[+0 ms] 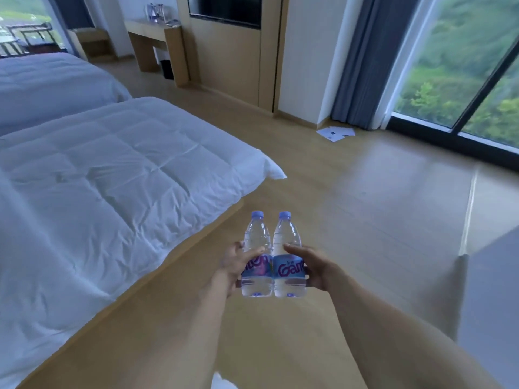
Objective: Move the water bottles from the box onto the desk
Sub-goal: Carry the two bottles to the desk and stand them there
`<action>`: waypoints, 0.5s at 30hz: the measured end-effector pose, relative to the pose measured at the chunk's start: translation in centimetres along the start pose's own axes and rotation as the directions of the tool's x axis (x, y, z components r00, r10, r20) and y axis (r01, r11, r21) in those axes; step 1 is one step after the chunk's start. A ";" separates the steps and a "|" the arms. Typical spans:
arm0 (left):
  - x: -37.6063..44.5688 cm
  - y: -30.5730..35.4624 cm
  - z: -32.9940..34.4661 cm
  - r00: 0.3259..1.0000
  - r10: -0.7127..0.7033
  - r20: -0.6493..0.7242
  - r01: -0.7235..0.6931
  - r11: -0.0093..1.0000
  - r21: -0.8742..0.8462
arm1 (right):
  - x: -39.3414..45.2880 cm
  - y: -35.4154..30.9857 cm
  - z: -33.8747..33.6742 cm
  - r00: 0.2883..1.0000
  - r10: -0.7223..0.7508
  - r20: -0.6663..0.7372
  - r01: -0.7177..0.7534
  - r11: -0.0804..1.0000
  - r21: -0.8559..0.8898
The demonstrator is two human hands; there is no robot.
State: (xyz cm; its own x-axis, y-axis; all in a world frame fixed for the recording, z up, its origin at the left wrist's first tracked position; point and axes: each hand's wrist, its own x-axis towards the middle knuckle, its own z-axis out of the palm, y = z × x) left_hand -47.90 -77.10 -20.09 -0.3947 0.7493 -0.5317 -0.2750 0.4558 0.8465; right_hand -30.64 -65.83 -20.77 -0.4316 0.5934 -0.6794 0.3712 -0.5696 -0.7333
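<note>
The left hand hid part of the left bottle's label, so its word could not be read whole; the right hand covered the end of the right bottle's label. Items on the far bench were too small and blurred to name. The near bed ran off the left edge. The papers on the floor were too small to read.

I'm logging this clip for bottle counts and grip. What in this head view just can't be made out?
- Box: not in view.
- Bottles on the far desk: too small and blurred to count.
- Left hand fingers: hidden behind the left bottle.
- Right bottle label: partly covered by the right hand.
</note>
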 end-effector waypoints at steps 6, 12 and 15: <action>6.9 3.8 2.7 0.993 0.002 0.117 -0.012 0.996 0.089 | 3.6 -3.2 -3.3 0.993 -0.009 -0.119 0.018 0.997 0.072; 16.1 9.5 3.2 0.975 -0.012 0.220 -0.020 0.990 0.140 | 9.1 -8.8 -4.2 0.979 -0.027 -0.203 0.056 0.989 0.135; 20.2 12.9 3.0 0.965 -0.033 0.260 -0.019 0.981 0.193 | 11.7 -12.1 -4.3 0.970 -0.020 -0.241 0.058 0.986 0.155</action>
State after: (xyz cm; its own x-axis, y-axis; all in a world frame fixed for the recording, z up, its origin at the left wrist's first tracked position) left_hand -56.80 -54.62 -19.79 -0.1440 0.8331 -0.5340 -0.0932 0.5258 0.8455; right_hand -36.67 -49.60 -19.93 -0.2276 0.7241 -0.6510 0.2134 -0.6152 -0.7589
